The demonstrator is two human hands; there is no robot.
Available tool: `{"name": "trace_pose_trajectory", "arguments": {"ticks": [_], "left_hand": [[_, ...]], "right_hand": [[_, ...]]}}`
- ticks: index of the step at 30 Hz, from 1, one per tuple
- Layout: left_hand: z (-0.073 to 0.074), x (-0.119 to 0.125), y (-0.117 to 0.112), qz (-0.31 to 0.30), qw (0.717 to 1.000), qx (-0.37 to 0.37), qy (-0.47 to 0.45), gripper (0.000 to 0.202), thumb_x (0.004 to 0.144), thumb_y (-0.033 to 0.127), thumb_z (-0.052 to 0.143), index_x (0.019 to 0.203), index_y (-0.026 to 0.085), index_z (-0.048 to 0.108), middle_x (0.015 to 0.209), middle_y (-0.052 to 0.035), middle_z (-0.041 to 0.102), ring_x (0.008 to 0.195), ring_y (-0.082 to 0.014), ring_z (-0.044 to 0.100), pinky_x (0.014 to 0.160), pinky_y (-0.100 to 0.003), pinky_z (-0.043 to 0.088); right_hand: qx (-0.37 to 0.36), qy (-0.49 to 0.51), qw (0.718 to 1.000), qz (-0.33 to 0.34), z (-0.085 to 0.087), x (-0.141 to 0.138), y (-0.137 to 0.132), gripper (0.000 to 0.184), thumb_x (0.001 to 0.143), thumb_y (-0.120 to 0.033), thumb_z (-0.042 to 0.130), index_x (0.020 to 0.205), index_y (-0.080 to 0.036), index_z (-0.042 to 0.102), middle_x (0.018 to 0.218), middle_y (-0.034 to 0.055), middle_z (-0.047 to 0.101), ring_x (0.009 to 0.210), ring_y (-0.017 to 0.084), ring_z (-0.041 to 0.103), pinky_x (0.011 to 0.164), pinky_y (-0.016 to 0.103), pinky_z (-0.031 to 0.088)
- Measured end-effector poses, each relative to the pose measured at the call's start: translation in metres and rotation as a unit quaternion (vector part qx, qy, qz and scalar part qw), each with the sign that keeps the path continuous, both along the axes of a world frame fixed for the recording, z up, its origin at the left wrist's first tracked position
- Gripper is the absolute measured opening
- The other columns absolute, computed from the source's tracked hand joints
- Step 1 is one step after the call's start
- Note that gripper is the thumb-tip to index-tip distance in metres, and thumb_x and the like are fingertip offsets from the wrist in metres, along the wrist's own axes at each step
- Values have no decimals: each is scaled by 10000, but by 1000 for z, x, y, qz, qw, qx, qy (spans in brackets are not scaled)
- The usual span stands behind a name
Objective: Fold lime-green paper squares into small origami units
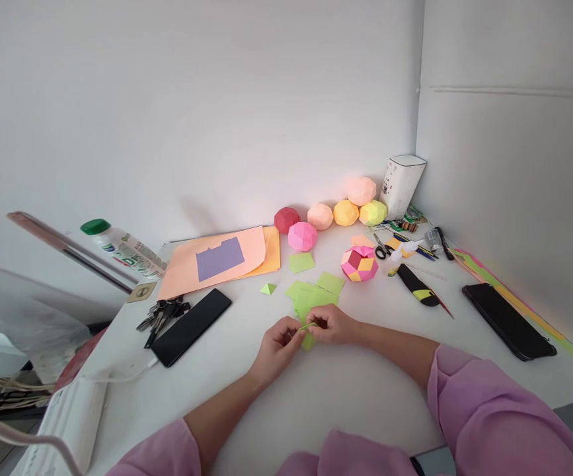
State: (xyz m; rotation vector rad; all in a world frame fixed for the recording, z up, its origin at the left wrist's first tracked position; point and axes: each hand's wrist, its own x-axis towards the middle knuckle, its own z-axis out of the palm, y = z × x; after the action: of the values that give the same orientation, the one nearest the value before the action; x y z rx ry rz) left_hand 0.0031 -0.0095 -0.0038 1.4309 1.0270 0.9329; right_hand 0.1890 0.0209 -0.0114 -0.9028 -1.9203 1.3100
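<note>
Between my left hand (279,345) and my right hand (334,324) is a small folded piece of green paper (308,326), pinched at its two ends by the fingers. Just beyond and partly beneath the hands lie several loose green paper squares (310,297). A single green sheet (301,262) sits farther back. To the left rests a small folded green paper pyramid (268,289). Up and to the right is a faceted paper ball (359,264) in pink, yellow and red, with an opening near its top.
Finished-looking faceted balls (320,216) line the wall. Scissors (381,248), a glue bottle (394,263) and a utility knife (418,285) are right; a black phone (508,321) lies farther right. Left are another phone (191,326), keys (160,316) and peach paper (180,274).
</note>
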Motion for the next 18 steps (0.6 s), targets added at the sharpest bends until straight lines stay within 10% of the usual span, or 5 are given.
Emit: {"name": "trace_pose_trajectory", "arguments": {"ticks": [18], "left_hand": [[-7,-1,-1,-13,999,23,24,313,816,426,541,646,174,467,591,47,406,543,-91,356,529,-214,303]], "right_hand": [[-4,-25,999,19,6,-4,0,87,686,-191,534,632,-161,474,551,-61,382,501,61,320,459,189,269]]}}
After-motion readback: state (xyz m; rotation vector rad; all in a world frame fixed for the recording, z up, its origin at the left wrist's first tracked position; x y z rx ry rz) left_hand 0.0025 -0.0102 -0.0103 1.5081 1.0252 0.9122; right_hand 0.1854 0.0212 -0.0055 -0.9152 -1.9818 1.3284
